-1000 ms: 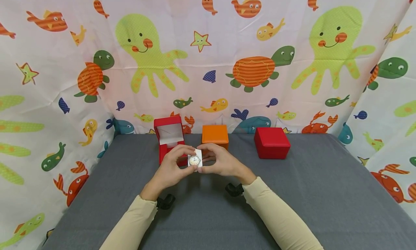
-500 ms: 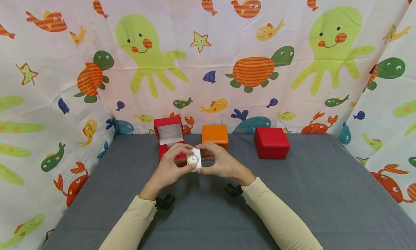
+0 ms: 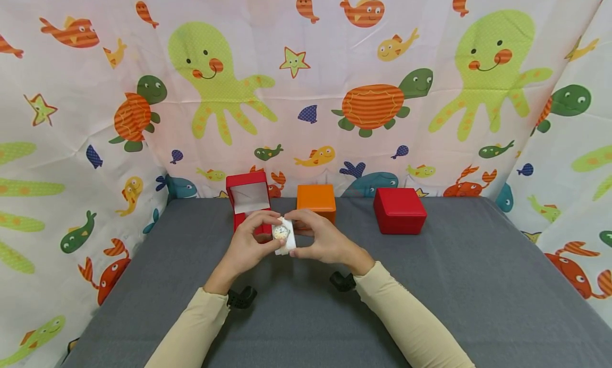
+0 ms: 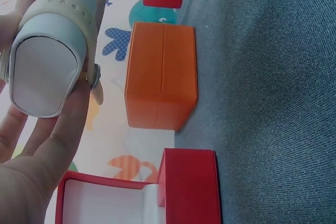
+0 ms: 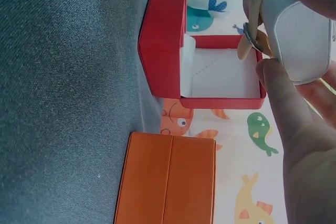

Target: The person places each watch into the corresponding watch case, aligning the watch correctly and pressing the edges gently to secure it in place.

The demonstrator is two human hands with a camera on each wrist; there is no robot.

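Observation:
A wristwatch (image 3: 280,233) with a round, pale dial and cream strap is wrapped round a white watch cushion (image 3: 290,244), held up over the table. My left hand (image 3: 249,243) pinches it from the left, index finger at the top and thumb at the bottom by the dial. On the other side, my right hand (image 3: 327,240) grips the cushion's right end, thumb low and fingers above. The left wrist view shows the cushion's flat end (image 4: 44,77) and the strap's metal buckle (image 4: 96,76). Strap holes and the loose strap tip (image 5: 243,48) appear in the right wrist view.
Behind my left hand stands an open red box (image 3: 248,195) with a white-lined lid. A closed orange box (image 3: 316,198) is at the back middle, and a closed red box (image 3: 400,211) sits farther right. A patterned curtain (image 3: 306,92) backs the grey tabletop (image 3: 306,325).
The watch on its cushion has shifted slightly left and turned a little between my fingers, its dial tilting leftward. Both hands keep their grip and the boxes stay put.

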